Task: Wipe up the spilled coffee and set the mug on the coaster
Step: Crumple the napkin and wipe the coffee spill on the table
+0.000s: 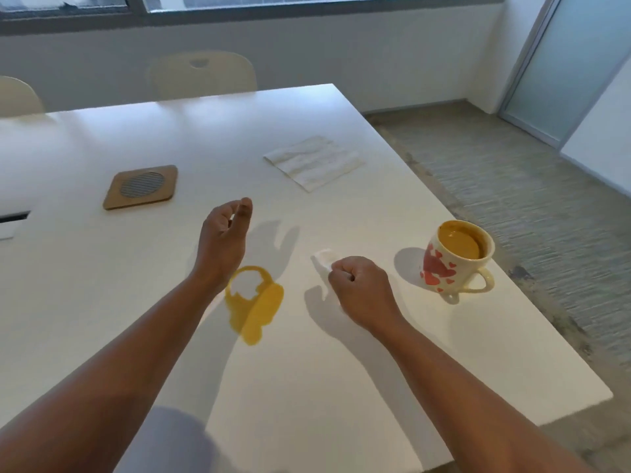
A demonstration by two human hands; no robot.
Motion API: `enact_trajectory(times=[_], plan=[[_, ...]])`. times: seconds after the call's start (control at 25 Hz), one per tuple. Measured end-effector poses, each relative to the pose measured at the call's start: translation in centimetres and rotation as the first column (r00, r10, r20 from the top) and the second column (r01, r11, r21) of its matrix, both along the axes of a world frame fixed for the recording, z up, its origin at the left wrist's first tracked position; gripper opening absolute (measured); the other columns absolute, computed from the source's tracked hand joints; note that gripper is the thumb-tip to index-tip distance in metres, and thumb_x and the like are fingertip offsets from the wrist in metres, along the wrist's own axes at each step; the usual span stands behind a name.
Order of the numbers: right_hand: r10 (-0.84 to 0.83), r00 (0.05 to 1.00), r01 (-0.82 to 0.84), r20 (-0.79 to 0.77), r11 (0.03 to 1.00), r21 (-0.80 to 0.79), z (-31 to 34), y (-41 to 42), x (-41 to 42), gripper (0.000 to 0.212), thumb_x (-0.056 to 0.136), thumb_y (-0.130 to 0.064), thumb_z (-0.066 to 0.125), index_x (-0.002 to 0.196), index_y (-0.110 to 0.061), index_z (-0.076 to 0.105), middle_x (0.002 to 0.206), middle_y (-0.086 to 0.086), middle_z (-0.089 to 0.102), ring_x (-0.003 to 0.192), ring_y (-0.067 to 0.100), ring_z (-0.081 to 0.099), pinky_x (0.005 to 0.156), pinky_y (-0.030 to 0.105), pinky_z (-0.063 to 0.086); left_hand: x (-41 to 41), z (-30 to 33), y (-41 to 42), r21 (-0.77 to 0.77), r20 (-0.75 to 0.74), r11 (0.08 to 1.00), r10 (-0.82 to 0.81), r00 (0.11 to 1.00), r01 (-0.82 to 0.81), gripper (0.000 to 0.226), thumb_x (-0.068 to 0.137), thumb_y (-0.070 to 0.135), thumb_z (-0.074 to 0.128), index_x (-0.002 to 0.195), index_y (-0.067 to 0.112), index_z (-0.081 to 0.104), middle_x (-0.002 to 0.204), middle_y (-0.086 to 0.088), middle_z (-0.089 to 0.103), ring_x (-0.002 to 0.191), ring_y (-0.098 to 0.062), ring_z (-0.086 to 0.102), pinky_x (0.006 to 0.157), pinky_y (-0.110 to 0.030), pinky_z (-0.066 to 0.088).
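A yellow-brown coffee spill (254, 303) lies on the white table (102, 285), with a ring shape at its far end. My left hand (223, 240) hovers just beyond the spill, fingers loosely curled, holding nothing. My right hand (360, 290) is closed in a fist to the right of the spill, gripping a small white tissue (323, 259) that sticks out past the knuckles. A cream mug (456, 262) with red hearts, full of coffee, stands upright near the table's right edge. The square cork coaster (141, 187) lies at the far left.
A stack of paper napkins (314, 162) lies beyond the hands toward the right edge. Two pale chairs (201, 76) stand at the far side. The table's right edge drops to grey carpet (512, 186). A slot (13, 216) sits at the left.
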State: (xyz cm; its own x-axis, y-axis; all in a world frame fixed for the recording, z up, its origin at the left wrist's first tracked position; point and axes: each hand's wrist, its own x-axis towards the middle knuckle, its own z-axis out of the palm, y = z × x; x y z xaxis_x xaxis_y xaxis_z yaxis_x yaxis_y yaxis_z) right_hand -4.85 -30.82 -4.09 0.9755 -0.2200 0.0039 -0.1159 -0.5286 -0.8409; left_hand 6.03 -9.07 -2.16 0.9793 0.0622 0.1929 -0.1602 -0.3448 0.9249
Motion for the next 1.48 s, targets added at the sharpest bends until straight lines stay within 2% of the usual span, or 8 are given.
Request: enact_trajectory(times=[0.12,0.16,0.2,0.36,0.52,0.64,0.96,1.48], plan=[[-0.058,0.998,0.061,-0.031,0.992,0.108,-0.1,0.7,2.7,0.024,0.086,-0.013,0.049,0.075,-0.001,0.066,0.078,0.020,0.064,0.063,0.023,0.057,0.060,0.038,0.047,-0.5,-1.5,4.5,0.092,-0.004,0.992,0.093,0.996,-0.092,0.043,0.105,0.049,0.053,0.070,0.024,0.059,0.069,0.030,0.035,0.051,0.000,0.047,0.055,-0.022,0.037],[-0.060,0.997,0.065,-0.052,0.992,0.104,0.0,1.0,3.5,0.024,0.088,-0.011,0.050,0.084,-0.006,0.073,0.081,0.010,0.069,0.072,0.021,0.063,0.067,0.036,0.053,-0.7,-2.1,5.6,0.132,-0.014,0.983,0.132,0.991,-0.129,0.034,0.104,0.046,0.055,0.077,0.028,0.065,0.098,-0.002,0.067,0.054,0.001,0.052,0.058,-0.026,0.043],[-0.048,0.997,0.053,-0.057,0.995,0.086,0.0,1.2,4.3,0.022,0.090,-0.011,0.054,0.090,-0.012,0.076,0.083,0.000,0.071,0.079,0.018,0.065,0.073,0.035,0.055,-0.8,-2.4,6.4,0.181,-0.012,0.970,0.166,0.986,-0.161,0.024,0.103,0.042,0.058,0.084,0.031,0.069,0.075,0.009,0.070,0.060,0.003,0.059,0.064,-0.028,0.048],[0.033,0.998,-0.035,-0.057,0.999,-0.037,0.1,2.5,6.9,0.019,0.091,-0.016,0.067,0.108,-0.010,0.073,0.097,0.003,0.068,0.094,0.020,0.066,0.083,0.029,0.049,-1.0,-4.1,8.9,0.403,0.031,0.903,0.146,0.989,-0.146,0.015,0.097,0.015,0.065,0.107,0.016,0.076,0.108,-0.001,0.072,0.082,-0.008,0.067,0.083,-0.025,0.047],[0.128,0.990,-0.142,-0.067,0.947,-0.290,0.4,3.8,9.1,0.030,0.090,-0.006,0.056,0.062,-0.009,0.047,0.075,0.013,0.046,0.071,0.032,0.049,0.063,0.035,0.036,-1.4,-5.0,9.9,0.536,0.092,0.839,0.054,0.994,-0.095,0.026,0.094,0.000,0.061,0.115,0.005,0.075,0.115,-0.010,0.071,0.105,-0.027,0.068,0.091,-0.022,0.041],[0.171,0.982,-0.187,-0.077,0.920,-0.344,1.0,5.3,10.9,0.048,0.086,0.003,0.052,0.058,-0.029,0.029,0.085,0.007,0.039,0.075,0.024,0.037,0.068,0.029,0.028,-1.7,-5.2,9.8,0.525,0.114,0.843,0.064,0.991,-0.115,0.029,0.092,-0.003,0.057,0.113,0.006,0.075,0.115,-0.009,0.072,0.107,-0.029,0.067,0.092,-0.024,0.042],[0.195,0.978,-0.204,-0.067,0.865,-0.458,-0.3,8.7,17.6,0.041,0.085,0.002,0.048,0.113,-0.012,0.075,0.121,0.017,0.059,0.110,0.035,0.059,0.088,0.033,0.046,-0.5,-5.9,10.1,0.471,0.092,0.855,0.200,0.976,-0.219,0.035,0.090,-0.004,0.053,0.111,0.008,0.078,0.111,-0.009,0.071,0.105,-0.029,0.065,0.094,-0.031,0.049],[0.591,0.804,-0.572,-0.063,0.742,-0.349,-0.8,11.0,16.7,0.039,0.088,0.011,0.053,0.083,-0.020,0.076,0.100,-0.009,0.067,0.093,0.014,0.063,0.076,0.005,0.041,0.9,-5.2,10.3,0.208,0.006,0.920,0.338,0.941,-0.332,0.029,0.086,0.001,0.051,0.086,0.012,0.079,0.095,0.008,0.072,0.090,-0.006,0.063,0.085,-0.015,0.044]])
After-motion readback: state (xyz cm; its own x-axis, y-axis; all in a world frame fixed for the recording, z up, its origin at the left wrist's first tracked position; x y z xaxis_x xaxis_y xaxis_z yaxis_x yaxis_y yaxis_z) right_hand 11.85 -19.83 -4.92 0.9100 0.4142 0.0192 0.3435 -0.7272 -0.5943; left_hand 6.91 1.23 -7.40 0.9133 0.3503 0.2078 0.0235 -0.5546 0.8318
